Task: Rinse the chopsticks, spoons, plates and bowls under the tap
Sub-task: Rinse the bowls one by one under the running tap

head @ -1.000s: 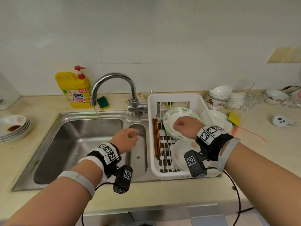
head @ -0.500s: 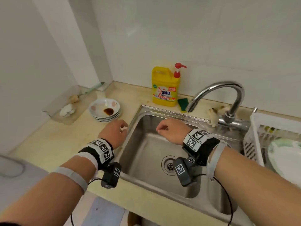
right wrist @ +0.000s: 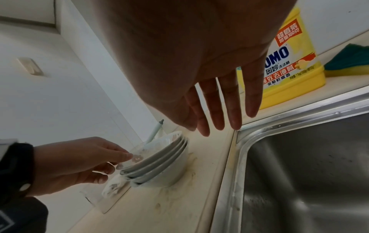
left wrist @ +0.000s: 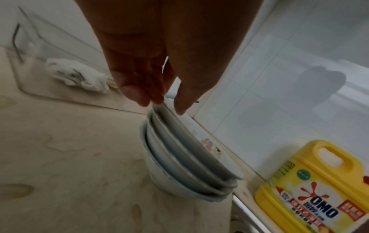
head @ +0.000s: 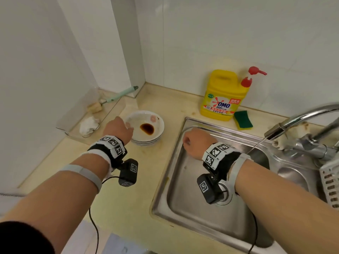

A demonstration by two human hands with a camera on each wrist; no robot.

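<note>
A stack of white plates [head: 156, 123], the top one stained with dark sauce, stands on the counter left of the sink; it also shows in the wrist views [left wrist: 179, 154] [right wrist: 159, 160]. My left hand [head: 128, 126] [left wrist: 161, 105] is at the stack's near rim. Its thumb lies on the top plate's rim and the fingers sit under it, pinching it [right wrist: 119, 162]. The plate still rests on the stack. My right hand [head: 187, 140] [right wrist: 219, 123] hovers over the sink's left edge, fingers straight, holding nothing.
The tap [head: 293, 118] runs a thin stream into the steel sink [head: 192, 208]. A yellow detergent bottle [head: 222, 99] and green sponge [head: 243, 120] stand behind the sink. A clear tray [head: 73, 125] with cloth and brush lies far left. A white rack [head: 330, 180] is at right.
Both hands swung left, away from the drying rack. My left hand reached forward from the sink's corner to the plate stack's rim. My right hand stayed over the sink's left side.
</note>
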